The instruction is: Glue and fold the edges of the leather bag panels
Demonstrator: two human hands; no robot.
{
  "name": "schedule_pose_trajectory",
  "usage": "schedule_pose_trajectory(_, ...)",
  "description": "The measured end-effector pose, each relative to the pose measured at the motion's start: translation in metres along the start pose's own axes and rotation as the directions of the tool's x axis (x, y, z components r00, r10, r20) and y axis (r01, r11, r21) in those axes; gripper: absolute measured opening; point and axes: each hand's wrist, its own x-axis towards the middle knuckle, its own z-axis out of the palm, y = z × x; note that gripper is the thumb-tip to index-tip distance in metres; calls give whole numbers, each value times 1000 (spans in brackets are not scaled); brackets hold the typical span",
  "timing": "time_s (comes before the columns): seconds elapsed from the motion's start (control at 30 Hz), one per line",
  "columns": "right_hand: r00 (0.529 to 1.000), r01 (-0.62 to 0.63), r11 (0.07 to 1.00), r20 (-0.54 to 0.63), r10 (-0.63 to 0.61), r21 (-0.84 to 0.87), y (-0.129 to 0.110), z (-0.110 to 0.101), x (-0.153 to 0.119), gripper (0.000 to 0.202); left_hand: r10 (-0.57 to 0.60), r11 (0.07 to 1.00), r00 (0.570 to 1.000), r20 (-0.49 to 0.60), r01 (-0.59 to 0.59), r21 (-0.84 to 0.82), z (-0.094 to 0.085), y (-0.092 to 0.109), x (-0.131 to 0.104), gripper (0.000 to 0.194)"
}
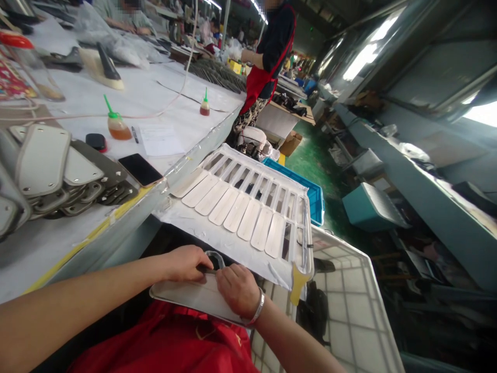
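A pale, flat panel with a rounded corner lies across my lap, over a red apron. My left hand is closed at its upper edge, with the fingertips pinched around a dark edge there. Close by on the right, my right hand is closed over the panel, its fingers curled down onto the surface. Between the two hands a thin grey strip arches up in a loop. The lower ends of both hands' fingers are partly hidden.
Ahead is a white slatted rack carrying a row of pale oblong pieces. On the left table are stacked panels, a phone and a glue bottle. A white crate stands right; a co-worker stands beyond.
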Motion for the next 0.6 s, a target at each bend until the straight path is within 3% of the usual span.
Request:
schedule_pose_trajectory(0.17,997,62,998,45,-63,24,12,-1,8,18,-22,1000,1000,-9,22,1,2,-2,6,34)
schedule_pose_trajectory(0.33,998,-66,998,-26,66,-9,7,7,7,21,-28,999,1000,4,28,-33,3,-5,10,32)
schedule_pose_trajectory(0.47,997,22,999,-69,-24,-25,0,2,1,15,-31,997,999,-8,31,-65,7,-4,6,40)
schedule_pose_trajectory(0.6,996,90,996,-20,-90,13,-2,-7,-2,19,15,997,996,-83,-20,-71,15,-2,-4,39)
